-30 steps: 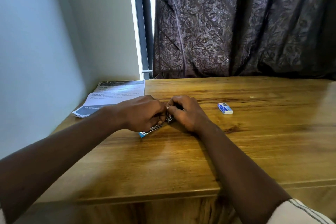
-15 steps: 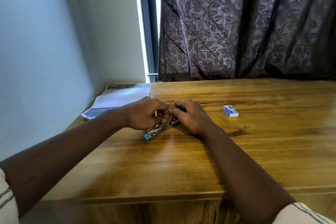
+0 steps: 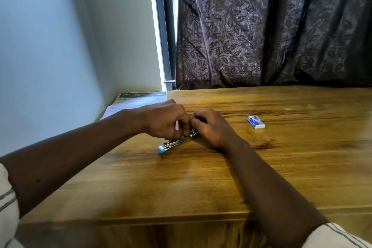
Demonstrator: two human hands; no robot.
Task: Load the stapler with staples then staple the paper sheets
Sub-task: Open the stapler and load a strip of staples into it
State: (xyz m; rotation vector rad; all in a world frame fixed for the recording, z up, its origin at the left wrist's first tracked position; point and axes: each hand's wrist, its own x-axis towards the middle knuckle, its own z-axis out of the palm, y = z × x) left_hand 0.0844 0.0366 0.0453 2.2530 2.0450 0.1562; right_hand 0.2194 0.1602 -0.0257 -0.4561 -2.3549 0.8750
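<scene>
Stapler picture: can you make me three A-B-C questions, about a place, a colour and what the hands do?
1. Where is the staple box? A floor; B table, right of the right hand; C chair.
2. The near tip of the stapler is: A blue; B red; C green.
3. The left hand and right hand are: A waving; B lying flat; C gripping the stapler.
Answers: B, it lies on the wood; A, the tip shows light blue; C, fingers curl round it.
</scene>
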